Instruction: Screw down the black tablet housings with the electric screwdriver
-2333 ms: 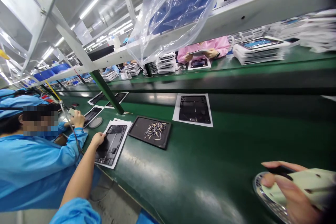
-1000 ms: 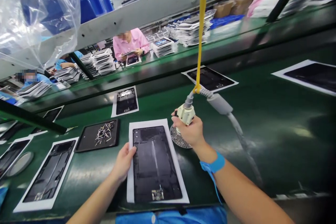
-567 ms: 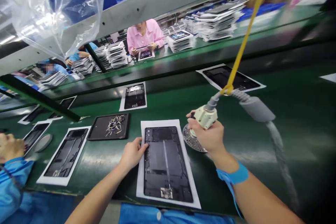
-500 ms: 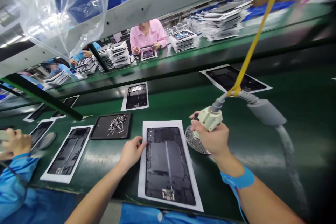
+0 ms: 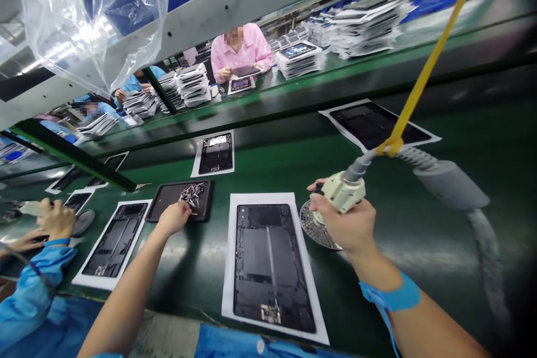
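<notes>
At the front edge of a black tray (image 5: 160, 201), my left hand (image 5: 174, 218) has its thumb and fingers pinched together. The tray holds a pile of small slender metallic parts (image 5: 193, 193). A thin piece shows by those fingertips, but I cannot tell whether it is gripped. My right hand (image 5: 350, 229) is wrapped round a cream electric screwdriver (image 5: 342, 193), held above a round perforated metal plate (image 5: 310, 224). Between my hands a black tablet housing (image 5: 272, 263) lies on a white sheet (image 5: 229, 291), with a small circuit board near its lower end.
A yellow strap (image 5: 436, 56) and grey cable (image 5: 453, 184) run from the screwdriver. More housings on sheets lie left (image 5: 115, 240) and behind (image 5: 216, 154). A co-worker's hand (image 5: 59, 218) works at far left. A plastic bag (image 5: 96, 22) hangs from the overhead beam.
My left hand has left the edge of the central sheet and moved left and up to the tray. My right hand stays over the perforated plate with the screwdriver.
</notes>
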Motion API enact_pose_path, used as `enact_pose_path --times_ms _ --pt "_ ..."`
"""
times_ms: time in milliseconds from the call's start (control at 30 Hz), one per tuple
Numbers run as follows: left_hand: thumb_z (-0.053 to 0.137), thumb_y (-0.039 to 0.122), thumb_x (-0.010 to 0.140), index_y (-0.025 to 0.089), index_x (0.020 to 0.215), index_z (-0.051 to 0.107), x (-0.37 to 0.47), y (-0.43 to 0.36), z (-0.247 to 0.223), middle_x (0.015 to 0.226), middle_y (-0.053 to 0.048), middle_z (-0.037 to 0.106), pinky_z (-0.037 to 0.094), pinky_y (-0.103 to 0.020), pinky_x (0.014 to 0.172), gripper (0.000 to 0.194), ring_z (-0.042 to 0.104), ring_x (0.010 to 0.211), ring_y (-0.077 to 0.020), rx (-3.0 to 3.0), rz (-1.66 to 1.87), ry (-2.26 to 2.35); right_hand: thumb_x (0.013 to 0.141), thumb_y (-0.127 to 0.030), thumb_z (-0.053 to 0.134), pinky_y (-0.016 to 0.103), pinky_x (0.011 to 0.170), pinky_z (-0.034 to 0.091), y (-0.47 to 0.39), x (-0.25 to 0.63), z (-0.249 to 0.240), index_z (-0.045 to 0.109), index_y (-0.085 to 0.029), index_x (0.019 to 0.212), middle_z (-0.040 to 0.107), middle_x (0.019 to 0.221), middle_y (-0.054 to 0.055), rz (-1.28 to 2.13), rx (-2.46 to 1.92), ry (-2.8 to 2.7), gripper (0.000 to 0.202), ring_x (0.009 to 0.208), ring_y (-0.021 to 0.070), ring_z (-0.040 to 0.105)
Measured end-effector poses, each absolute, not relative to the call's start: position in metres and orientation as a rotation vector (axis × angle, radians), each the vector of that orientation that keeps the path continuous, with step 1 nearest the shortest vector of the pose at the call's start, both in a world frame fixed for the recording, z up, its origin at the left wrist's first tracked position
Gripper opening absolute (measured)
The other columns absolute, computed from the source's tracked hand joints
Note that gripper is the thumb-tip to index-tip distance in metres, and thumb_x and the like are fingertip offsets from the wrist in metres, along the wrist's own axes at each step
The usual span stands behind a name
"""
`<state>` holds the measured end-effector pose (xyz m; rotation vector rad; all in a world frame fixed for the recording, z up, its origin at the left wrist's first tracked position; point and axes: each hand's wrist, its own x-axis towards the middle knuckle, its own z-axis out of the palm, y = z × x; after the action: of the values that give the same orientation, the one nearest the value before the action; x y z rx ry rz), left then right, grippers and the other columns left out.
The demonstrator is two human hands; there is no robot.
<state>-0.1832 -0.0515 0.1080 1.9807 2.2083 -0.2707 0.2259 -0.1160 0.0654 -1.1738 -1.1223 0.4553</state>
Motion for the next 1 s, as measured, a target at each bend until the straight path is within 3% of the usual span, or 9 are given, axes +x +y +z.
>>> enact_pose_path --times_ms 100,267,333,567,867,1000 --pt "0.055 0.026 0.088 0.02 0.082 0.065 -0.192 -0.054 0.114 0.078 -0.005 0.073 0.047 -0.029 0.072 0.013 0.07 0.078 -0.0232 2.003 -0.09 2.148 0.082 -0.041 0.078 0.04 0.079 0.061 -0.116 0.226 0.067 0.074 -0.02 0.094 0.077 0.085 0.006 0.451 -1.16 -1.118 0.025 0.073 0.0228 0.074" --pt "0.057 0.046 0.09 0.019 0.107 0.072 -0.183 -0.071 0.124 0.094 -0.006 0.078 0.055 -0.032 0.079 0.035 0.072 0.085 -0.0236 1.991 0.502 1.96 0.081 -0.039 0.078 0.039 0.077 0.061 -0.115 0.225 0.07 0.074 -0.02 0.093 0.077 0.084 0.005 0.47 -1.162 -1.105 0.022 0.074 0.0231 0.074" --pt "0.057 0.05 0.092 0.021 0.107 0.074 -0.158 -0.077 0.114 0.099 -0.005 0.079 0.057 -0.033 0.082 0.036 0.074 0.087 -0.0233 2.014 0.608 1.791 0.081 -0.038 0.079 0.038 0.074 0.061 -0.115 0.225 0.069 0.073 -0.021 0.094 0.077 0.085 0.005 0.483 -1.158 -1.092 0.023 0.073 0.0224 0.073" --pt "0.051 0.032 0.102 0.02 0.095 0.073 -0.081 -0.069 0.052 0.093 -0.007 0.076 0.06 -0.031 0.083 0.026 0.073 0.086 -0.0195 2.476 0.824 1.295 0.081 -0.035 0.08 0.032 0.065 0.058 -0.116 0.226 0.067 0.072 -0.021 0.096 0.076 0.088 0.004 0.513 -1.135 -1.065 0.021 0.066 0.018 0.07" --pt "0.046 0.022 0.104 0.021 0.093 0.07 -0.074 -0.073 0.038 0.091 -0.006 0.071 0.056 -0.029 0.074 0.026 0.066 0.082 -0.018 2.831 0.576 1.425 0.082 -0.029 0.077 0.032 0.061 0.059 -0.12 0.228 0.07 0.071 -0.018 0.095 0.072 0.073 0.002 0.483 -1.162 -1.07 0.018 0.057 0.0168 0.067" --pt "0.047 0.021 0.102 0.019 0.105 0.069 -0.068 -0.086 0.044 0.104 -0.011 0.071 0.055 -0.034 0.076 0.022 0.066 0.093 -0.0237 2.88 0.365 1.46 0.081 -0.027 0.076 0.032 0.055 0.058 -0.121 0.226 0.077 0.068 -0.019 0.093 0.07 0.071 0.001 0.473 -1.123 -1.047 0.017 0.054 0.0165 0.065"
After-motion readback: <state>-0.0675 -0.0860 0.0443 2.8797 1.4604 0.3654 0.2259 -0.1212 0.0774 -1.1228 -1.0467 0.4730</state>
